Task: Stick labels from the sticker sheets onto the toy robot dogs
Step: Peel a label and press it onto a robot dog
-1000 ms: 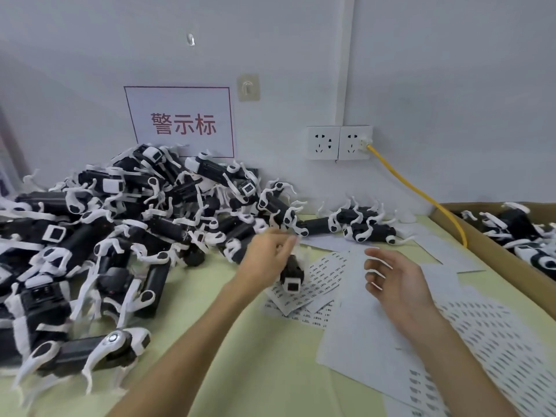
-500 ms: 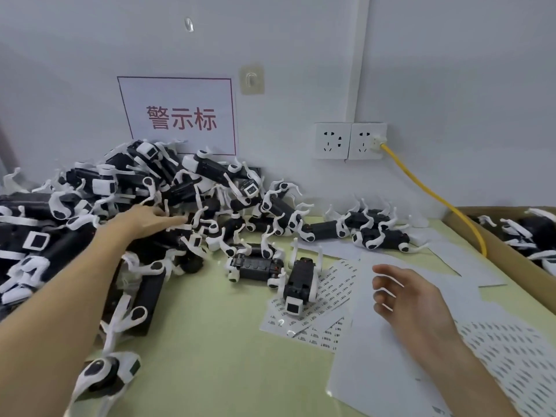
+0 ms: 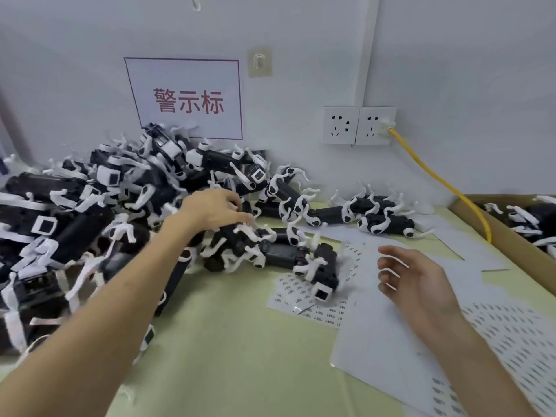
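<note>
Left hand [image 3: 212, 209] amid toy dogs [image 3: 78, 218], grip unclear

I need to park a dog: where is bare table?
Bare table lies at centre front, between the pile of toy dogs and the sticker sheets. A narrow strip runs beside the cardboard box. Crowded: the left side and along the wall.
</note>
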The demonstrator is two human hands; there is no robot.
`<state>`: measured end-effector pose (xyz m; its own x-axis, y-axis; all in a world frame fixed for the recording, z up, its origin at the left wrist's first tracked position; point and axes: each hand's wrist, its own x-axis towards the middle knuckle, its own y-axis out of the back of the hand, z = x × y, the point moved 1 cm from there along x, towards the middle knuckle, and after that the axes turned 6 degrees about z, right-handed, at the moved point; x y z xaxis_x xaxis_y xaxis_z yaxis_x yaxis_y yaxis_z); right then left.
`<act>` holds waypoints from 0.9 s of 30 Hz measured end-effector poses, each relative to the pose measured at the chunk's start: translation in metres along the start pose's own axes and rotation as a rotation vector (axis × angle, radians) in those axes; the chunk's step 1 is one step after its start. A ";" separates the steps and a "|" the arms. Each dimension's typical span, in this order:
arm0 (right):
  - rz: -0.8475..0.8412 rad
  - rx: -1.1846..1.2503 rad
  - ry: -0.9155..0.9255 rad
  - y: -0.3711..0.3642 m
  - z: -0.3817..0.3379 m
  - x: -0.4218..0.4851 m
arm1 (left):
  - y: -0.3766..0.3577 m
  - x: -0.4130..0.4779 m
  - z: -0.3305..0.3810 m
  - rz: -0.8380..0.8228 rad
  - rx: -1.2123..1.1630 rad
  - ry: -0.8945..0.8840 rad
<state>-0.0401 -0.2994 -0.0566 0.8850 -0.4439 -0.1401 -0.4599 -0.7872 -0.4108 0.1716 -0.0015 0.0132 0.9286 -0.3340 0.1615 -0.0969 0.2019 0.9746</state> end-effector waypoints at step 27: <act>-0.023 -1.025 0.441 -0.008 0.035 0.004 | -0.087 -0.080 0.130 -0.015 -0.474 -0.353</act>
<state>-0.0305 -0.2802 -0.0858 0.8846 -0.3775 0.2738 -0.4658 -0.6878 0.5567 0.0594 -0.1122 -0.0644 0.7451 -0.6101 0.2693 0.1615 0.5568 0.8148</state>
